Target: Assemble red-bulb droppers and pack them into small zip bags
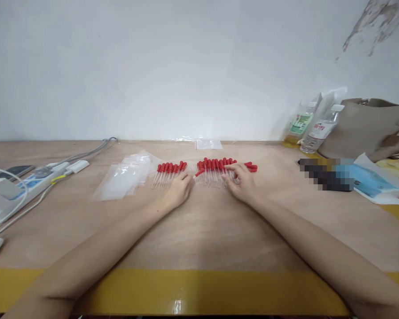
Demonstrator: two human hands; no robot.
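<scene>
Two groups of thin clear droppers with red rubber bulbs lie on the wooden table. My left hand [178, 190] is at the right end of the smaller left group [168, 168], its fingers closed together over the stems there; what they grip is hidden. A single red bulb [199, 173] lies askew just right of its fingertips. My right hand [242, 184] rests at the right side of the larger group [214, 166], thumb and index finger apart and touching the droppers. A few more red bulbs [252, 167] show beyond its knuckles.
Flat clear plastic bags [118, 179] lie to the left, another bag [209, 144] by the wall. A power strip [29, 186] with cables is at far left. Two bottles [321, 130], a grey bag [365, 128] and a blue tissue pack [369, 179] stand or lie at right.
</scene>
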